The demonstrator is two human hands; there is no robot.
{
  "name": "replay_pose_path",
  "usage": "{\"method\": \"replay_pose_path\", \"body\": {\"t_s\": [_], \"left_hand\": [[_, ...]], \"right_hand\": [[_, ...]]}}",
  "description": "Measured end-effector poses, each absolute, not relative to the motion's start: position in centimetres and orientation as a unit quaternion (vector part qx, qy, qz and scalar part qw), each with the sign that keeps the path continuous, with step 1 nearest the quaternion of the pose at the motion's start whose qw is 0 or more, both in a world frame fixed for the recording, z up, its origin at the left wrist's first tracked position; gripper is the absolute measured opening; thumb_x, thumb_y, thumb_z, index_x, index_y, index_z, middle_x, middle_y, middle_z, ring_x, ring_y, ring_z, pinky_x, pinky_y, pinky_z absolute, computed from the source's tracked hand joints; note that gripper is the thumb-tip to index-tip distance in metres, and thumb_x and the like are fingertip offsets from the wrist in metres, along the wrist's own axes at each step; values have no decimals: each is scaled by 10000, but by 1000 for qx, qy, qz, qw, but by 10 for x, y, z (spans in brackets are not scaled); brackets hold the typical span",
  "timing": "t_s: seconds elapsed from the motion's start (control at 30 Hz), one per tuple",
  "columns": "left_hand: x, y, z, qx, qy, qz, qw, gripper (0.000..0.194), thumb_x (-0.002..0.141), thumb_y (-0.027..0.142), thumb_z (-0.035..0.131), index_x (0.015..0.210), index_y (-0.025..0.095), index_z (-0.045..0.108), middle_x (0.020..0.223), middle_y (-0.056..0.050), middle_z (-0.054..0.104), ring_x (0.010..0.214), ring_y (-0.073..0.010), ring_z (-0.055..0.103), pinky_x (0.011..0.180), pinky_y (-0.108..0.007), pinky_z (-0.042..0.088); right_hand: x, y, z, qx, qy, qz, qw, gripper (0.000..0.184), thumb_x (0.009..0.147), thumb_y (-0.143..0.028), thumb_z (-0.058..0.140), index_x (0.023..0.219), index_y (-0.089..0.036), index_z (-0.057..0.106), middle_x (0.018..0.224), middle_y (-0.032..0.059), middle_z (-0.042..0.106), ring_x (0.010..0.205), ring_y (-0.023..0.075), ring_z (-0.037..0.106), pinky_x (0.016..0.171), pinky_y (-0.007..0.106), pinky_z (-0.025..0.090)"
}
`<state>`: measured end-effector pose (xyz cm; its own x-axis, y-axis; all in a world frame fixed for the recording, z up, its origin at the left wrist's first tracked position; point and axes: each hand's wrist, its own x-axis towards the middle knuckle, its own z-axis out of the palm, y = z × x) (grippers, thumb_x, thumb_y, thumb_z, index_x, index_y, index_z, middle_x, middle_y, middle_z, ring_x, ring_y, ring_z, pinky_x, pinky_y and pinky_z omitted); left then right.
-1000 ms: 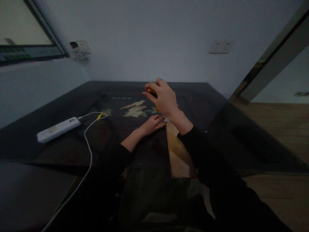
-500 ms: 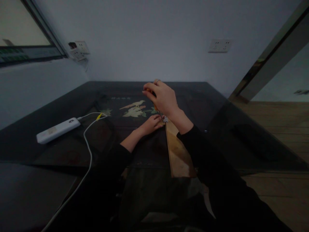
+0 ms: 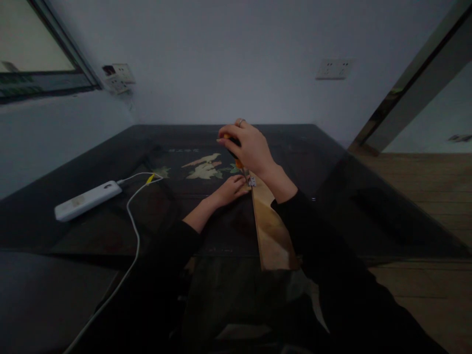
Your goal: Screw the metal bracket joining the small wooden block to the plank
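My right hand (image 3: 252, 147) is closed around a screwdriver (image 3: 239, 163) with an orange and black handle. Its shaft slants down to a small silver metal hinge (image 3: 252, 182) at the far end of a light wooden board (image 3: 275, 231). The board lies on the dark table, its near end sticking out past the front edge. Low at the board's left side, my left hand (image 3: 232, 189) has its fingertips pressed together against the hinge and the screwdriver's lower end. Exactly where the tip sits is too small to make out.
On the left of the dark table (image 3: 206, 221) lies a white power bank (image 3: 88, 200). A white cable (image 3: 136, 231) with a yellow tag runs from it towards me. A dark flat object (image 3: 387, 216) lies at the right. Wall sockets (image 3: 335, 69) are behind the table.
The view has shifted very slightly. The screwdriver handle shows a little more below my right hand; both hands stay in nearly the same place.
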<state>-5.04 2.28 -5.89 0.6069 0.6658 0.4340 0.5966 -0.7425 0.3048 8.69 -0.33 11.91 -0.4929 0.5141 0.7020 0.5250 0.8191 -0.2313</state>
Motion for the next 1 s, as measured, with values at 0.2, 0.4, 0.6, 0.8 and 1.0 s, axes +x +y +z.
{"method": "replay_pose_path", "body": {"t_s": [0.2, 0.4, 0.6, 0.8, 1.0], "left_hand": [[-50, 23, -60, 892, 354, 275, 61, 395, 914, 363, 521, 1244, 147, 544, 1244, -164, 550, 1175, -281, 520, 1020, -483, 419], [-49, 21, -58, 888, 350, 289, 71, 362, 920, 355, 516, 1215, 153, 569, 1191, -149, 573, 1153, -274, 540, 1027, -488, 420], [-46, 18, -53, 886, 336, 310, 80, 308, 918, 351, 525, 1153, 168, 603, 1171, -126, 587, 1155, -264, 544, 1004, -461, 452], [-47, 18, -54, 885, 344, 303, 76, 321, 920, 347, 520, 1155, 144, 601, 1179, -148, 580, 1167, -276, 537, 1012, -470, 445], [-47, 17, -50, 878, 362, 296, 97, 325, 874, 338, 595, 1141, 156, 618, 1181, -126, 610, 1169, -268, 542, 1027, -456, 437]], "right_hand": [[87, 0, 118, -290, -878, 5, 382, 340, 990, -351, 318, 1180, -232, 573, 1157, 69, 616, 1066, 210, 565, 897, 358, 447], [83, -4, 117, -236, -904, 39, 355, 279, 966, -311, 406, 1152, -249, 605, 1109, 54, 627, 1015, 185, 579, 887, 326, 450], [75, -11, 115, -255, -900, 11, 353, 274, 954, -349, 442, 1126, -221, 612, 1083, 71, 592, 1029, 189, 563, 868, 315, 448], [77, -4, 114, -221, -910, 52, 347, 322, 994, -274, 325, 1221, -231, 549, 1181, 52, 607, 1091, 161, 551, 912, 303, 431], [77, -8, 113, -245, -898, 15, 365, 241, 946, -338, 464, 1111, -246, 614, 1091, 54, 610, 1033, 188, 562, 884, 329, 443]]}}
